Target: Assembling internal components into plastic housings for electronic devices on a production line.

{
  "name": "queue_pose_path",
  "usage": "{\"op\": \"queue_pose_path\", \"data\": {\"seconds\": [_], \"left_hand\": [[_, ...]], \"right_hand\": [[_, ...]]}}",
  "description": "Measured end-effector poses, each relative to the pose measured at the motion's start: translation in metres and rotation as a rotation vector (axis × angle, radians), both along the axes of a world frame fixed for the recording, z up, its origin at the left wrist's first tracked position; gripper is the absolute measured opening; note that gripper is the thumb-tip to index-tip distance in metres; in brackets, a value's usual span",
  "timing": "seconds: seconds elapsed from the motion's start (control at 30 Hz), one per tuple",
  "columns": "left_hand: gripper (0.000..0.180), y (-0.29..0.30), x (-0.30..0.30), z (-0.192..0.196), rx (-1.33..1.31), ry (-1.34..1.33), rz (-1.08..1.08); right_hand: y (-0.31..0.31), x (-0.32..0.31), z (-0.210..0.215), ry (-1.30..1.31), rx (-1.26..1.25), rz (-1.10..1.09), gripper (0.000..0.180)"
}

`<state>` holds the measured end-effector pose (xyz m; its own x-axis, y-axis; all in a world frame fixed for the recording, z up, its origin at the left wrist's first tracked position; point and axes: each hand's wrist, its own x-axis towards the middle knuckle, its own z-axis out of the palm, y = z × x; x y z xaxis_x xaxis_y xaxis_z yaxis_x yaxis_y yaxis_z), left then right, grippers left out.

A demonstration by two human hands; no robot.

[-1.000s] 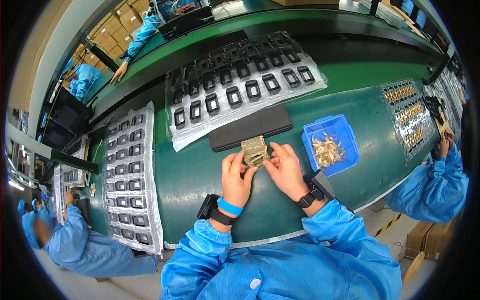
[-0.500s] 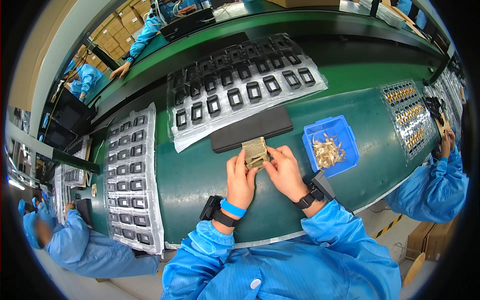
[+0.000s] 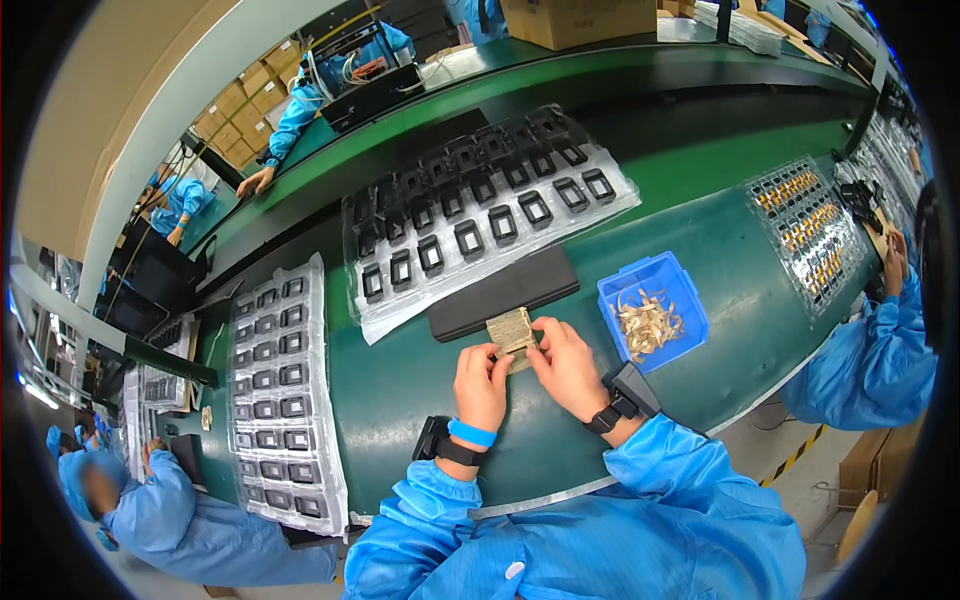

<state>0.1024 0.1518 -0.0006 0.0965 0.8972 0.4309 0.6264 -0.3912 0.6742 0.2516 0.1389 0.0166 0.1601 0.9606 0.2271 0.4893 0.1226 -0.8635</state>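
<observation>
Both hands are at a small tan, ridged sheet of narrow strips (image 3: 510, 328), just in front of a long black block (image 3: 510, 292). My left hand (image 3: 481, 390) is closed, its thumb and fingertips pinching at the sheet's lower left edge. My right hand (image 3: 566, 368) has thumb and index finger closed on the sheet's right side. What lies between the fingertips is partly hidden. To the right, a blue plastic bin (image 3: 690, 345) holds a heap of loose, curled tan strips (image 3: 648, 325).
Clear trays of black rectangular frames lie beyond the block (image 3: 470, 238) and to the left (image 3: 265, 380). At right is a tray of orange-and-black parts (image 3: 808, 232). Co-workers in blue sit at left (image 3: 170, 515) and right (image 3: 865, 360). A cardboard box (image 3: 575, 22) stands at the back.
My left fingers have slid from the sheet's left side down to its lower edge and drawn together. My right hand stays at the right edge. The whole view has shifted slightly.
</observation>
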Motion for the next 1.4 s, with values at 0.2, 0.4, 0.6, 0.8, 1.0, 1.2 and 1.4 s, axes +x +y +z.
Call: {"op": "queue_pose_path", "data": {"seconds": [0.2, 0.4, 0.6, 0.8, 1.0, 1.2, 1.4], "left_hand": [[0.035, -0.005, -0.001, 0.006, -0.099, -0.092, -0.044], [0.057, -0.013, -0.009, 0.008, -0.044, 0.088, -0.035], [0.053, -0.007, -0.006, 0.001, -0.01, 0.085, -0.037], [0.053, 0.0, -0.006, 0.002, -0.025, 0.035, -0.023], [0.05, -0.018, -0.015, 0.014, -0.074, -0.047, -0.048], [0.038, -0.043, -0.031, 0.012, -0.177, -0.094, -0.02], [0.037, -0.048, -0.034, 0.01, -0.183, -0.079, -0.038]], "right_hand": [[-0.003, 0.002, 0.001, -0.069, 0.07, 0.078, 0.025], [-0.005, 0.003, 0.005, -0.029, 0.021, 0.071, 0.033], [-0.013, 0.006, 0.004, -0.213, -0.052, 0.018, 0.042], [-0.009, 0.008, 0.004, -0.208, -0.037, 0.025, 0.042], [-0.02, 0.008, 0.01, -0.166, -0.054, 0.036, 0.043], [-0.049, 0.028, 0.124, -0.144, -0.103, 0.365, 0.045], [0.074, 0.007, 0.204, -0.494, 0.204, 0.419, 0.022]]}}
